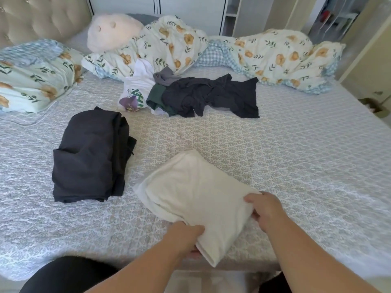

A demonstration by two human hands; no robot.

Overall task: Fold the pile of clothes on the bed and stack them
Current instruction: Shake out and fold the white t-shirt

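A folded cream garment [194, 197] lies near the front edge of the bed [296, 155]. My left hand [186, 237] grips its near corner, thumb on top and fingers underneath. My right hand [264, 208] pinches its right edge. To the left lies a stack of folded dark clothes [88, 157]. Farther back sits the unfolded pile: a dark navy garment [211, 96], a green piece [155, 98], a grey piece [165, 77] and a white printed shirt [137, 87].
A crumpled floral duvet [264, 56] runs along the far side of the bed. A floral pillow [36, 77] and a pale plush cushion [112, 32] lie at the headboard end. Cupboards and shelves stand behind.
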